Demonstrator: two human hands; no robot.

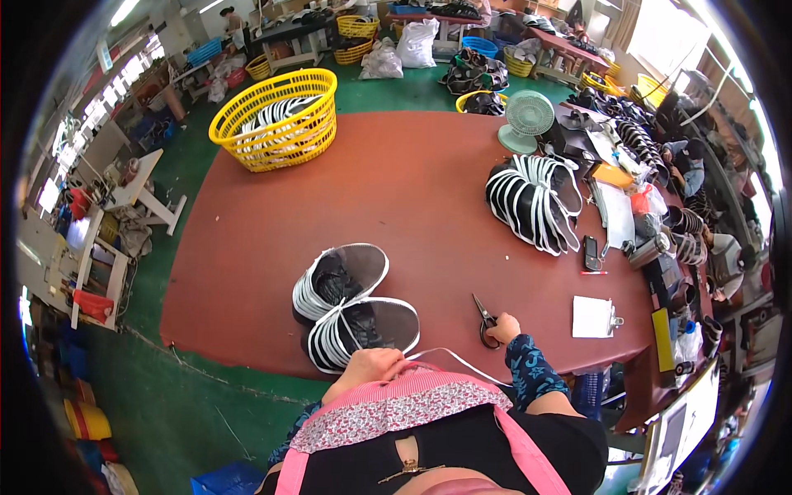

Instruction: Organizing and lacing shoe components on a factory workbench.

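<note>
A bundle of black shoe uppers with white stripes (pixel 345 309) lies near the front edge of the table, a white lace tied around its middle. Close against its near side, my left hand (pixel 375 365) is closed on the white lace, whose loose tail (pixel 462 361) runs off to the right past my apron. To the right, my right hand (pixel 504 328) has its fingers closed at the handles of dark scissors (pixel 484 318), which lie on the tabletop with blades pointing away from me. Part of each hand's grip is hidden by its own fingers.
On the red-brown table (pixel 396 181) stand a yellow basket (pixel 276 153) of striped uppers, another tied bundle (pixel 536 202), a green fan (pixel 528 115), a phone (pixel 591 253) and a clipboard (pixel 592 318). People sit along the right side among piled uppers.
</note>
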